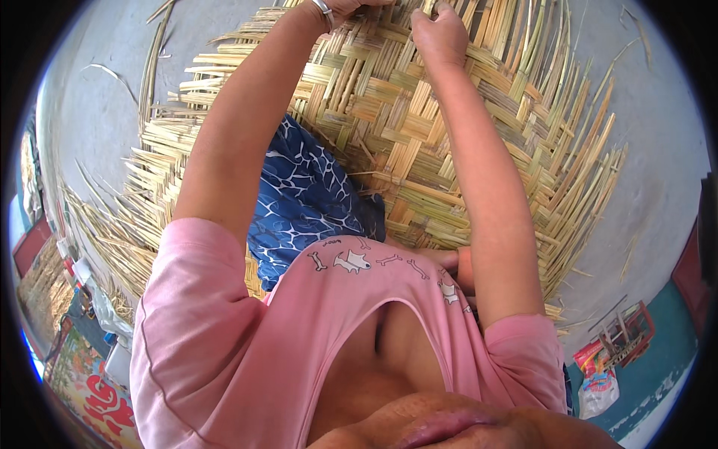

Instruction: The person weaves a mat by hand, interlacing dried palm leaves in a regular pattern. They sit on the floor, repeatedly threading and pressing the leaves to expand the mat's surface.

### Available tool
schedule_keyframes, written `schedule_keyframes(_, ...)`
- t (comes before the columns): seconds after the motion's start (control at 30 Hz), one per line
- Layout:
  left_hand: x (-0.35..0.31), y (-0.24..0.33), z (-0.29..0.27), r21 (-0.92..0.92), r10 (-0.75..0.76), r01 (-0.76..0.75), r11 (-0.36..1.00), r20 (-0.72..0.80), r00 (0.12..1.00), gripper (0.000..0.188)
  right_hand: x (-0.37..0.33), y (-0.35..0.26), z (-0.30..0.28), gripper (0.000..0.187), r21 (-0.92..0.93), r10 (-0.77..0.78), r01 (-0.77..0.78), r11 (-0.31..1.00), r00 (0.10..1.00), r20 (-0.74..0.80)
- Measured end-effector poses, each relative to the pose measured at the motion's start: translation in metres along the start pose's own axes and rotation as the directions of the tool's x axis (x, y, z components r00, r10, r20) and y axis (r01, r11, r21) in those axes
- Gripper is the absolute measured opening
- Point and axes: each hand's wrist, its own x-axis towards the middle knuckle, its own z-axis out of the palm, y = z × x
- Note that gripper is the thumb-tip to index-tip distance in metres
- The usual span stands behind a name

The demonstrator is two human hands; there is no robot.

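Clutter, far left: a heap of bags and printed sheets [90, 389] lies at the lower left rim, red, green and white, too blurred to tell further.
Loose strips: thin dry strips [112, 247] fan out from the mat's left edge over the grey floor [97, 97]; too many to count.
Mat: one large woven mat [419, 150] of flat, pale yellow strips, plaited in a broad diagonal check, spreads across the floor from the upper middle to the right; its edges end in unwoven, splayed strips.
Cloth: a blue cloth [307, 202] with a white net pattern lies over the mat's near part, between the two arms.
Left hand: the left hand [344, 9] is at the top edge, on the mat's far part, with a metal bangle [323, 9] at the wrist; fingers curl down on the strips, but the frame cuts them off, so I cannot tell the grip.
Right hand: the right hand [440, 34] rests on the mat just beside the left, fingers bent and pinching a strip end.
Packets, lower right: two small packets [594, 374], one red, one white with blue, lie on a teal surface beside a red frame [624, 333].
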Motion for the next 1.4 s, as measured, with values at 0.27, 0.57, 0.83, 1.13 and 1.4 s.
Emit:
schedule_keyframes(0.27, -0.015, 0.011, 0.014, -0.249, 0.085, -0.070, 0.966, 0.050, 0.995, 0.008, 0.017, 0.006, -0.011, 0.031, -0.066, -0.279, 0.308, 0.949, 0.921, 0.273)
schedule_keyframes(0.57, -0.004, -0.023, 0.016, -0.221, 0.176, -0.296, 0.929, -0.438, 0.881, 0.032, 0.007, 0.003, -0.019, 0.036, 0.073, -0.196, 0.184, 0.980, 0.953, 0.232)
schedule_keyframes(0.83, -0.039, -0.021, 0.052, 0.621, 0.495, 0.056, 0.782, -0.673, 0.549, 0.031, -0.008, 0.036, -0.003, 0.037, -0.138, -0.368, 0.381, 0.914, 0.923, 0.108)
schedule_keyframes(1.13, -0.058, -0.009, 0.076, 0.625, 0.409, 0.299, 0.721, -0.732, 0.544, 0.030, -0.034, 0.028, -0.010, 0.037, -0.457, -0.508, 0.571, 0.682, 0.820, 0.266)
schedule_keyframes(1.4, -0.069, -0.065, 0.097, 0.762, 0.721, -0.005, 0.648, -0.611, 0.328, 0.031, -0.055, 0.042, -0.003, 0.036, -0.490, -0.634, 0.612, 0.621, 0.760, 0.146)
